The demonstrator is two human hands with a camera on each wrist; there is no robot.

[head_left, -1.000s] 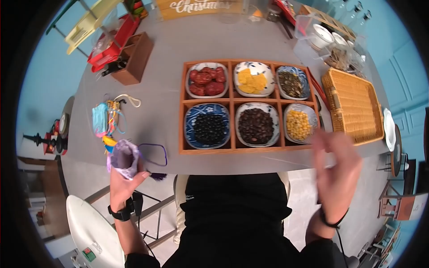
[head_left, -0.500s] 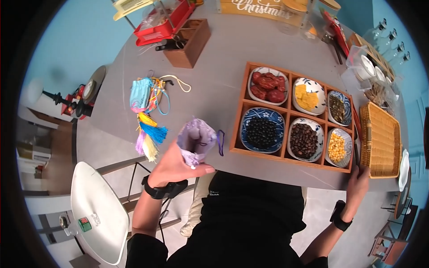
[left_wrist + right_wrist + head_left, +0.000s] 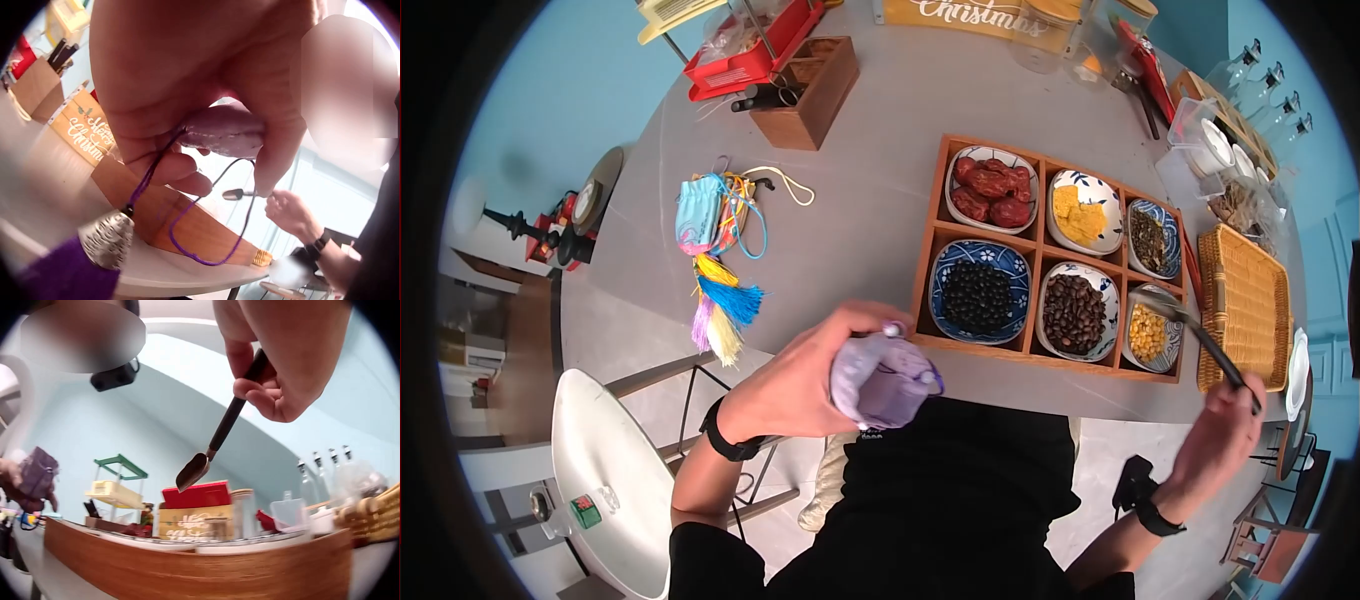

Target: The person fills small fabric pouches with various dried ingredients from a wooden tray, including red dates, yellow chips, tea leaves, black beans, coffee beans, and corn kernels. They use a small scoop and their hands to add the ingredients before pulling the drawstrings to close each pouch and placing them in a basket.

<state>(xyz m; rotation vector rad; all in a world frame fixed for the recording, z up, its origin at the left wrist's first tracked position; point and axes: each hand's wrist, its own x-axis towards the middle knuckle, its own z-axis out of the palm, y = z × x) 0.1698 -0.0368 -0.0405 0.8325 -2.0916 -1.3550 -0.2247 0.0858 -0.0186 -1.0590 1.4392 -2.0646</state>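
My left hand (image 3: 785,380) holds a pale purple drawstring pouch (image 3: 875,388), mouth upward, by the table's front edge. Its purple cord (image 3: 240,234) and tassel (image 3: 75,269) dangle below in the left wrist view. My right hand (image 3: 1225,435) grips the black handle of a small scoop (image 3: 1215,350). The scoop's metal head (image 3: 192,472) hangs over the bowl of yellow corn kernels (image 3: 1148,335), at the near right of a wooden compartment tray (image 3: 1040,362). Beside that are bowls of dark brown beans (image 3: 1073,312) and black beans (image 3: 978,295).
The tray's back row has bowls of red dates (image 3: 990,190), yellow pieces (image 3: 1080,215) and dried greenish bits (image 3: 1145,240). A wicker basket (image 3: 1245,310) stands right of it. Tasselled pouches (image 3: 700,205) lie left, below a wooden holder (image 3: 810,105).
My right hand went to the tray's right side and now grips the scoop over the corn. My left hand brought the pouch rightward, nearer the tray. The head view has turned left.
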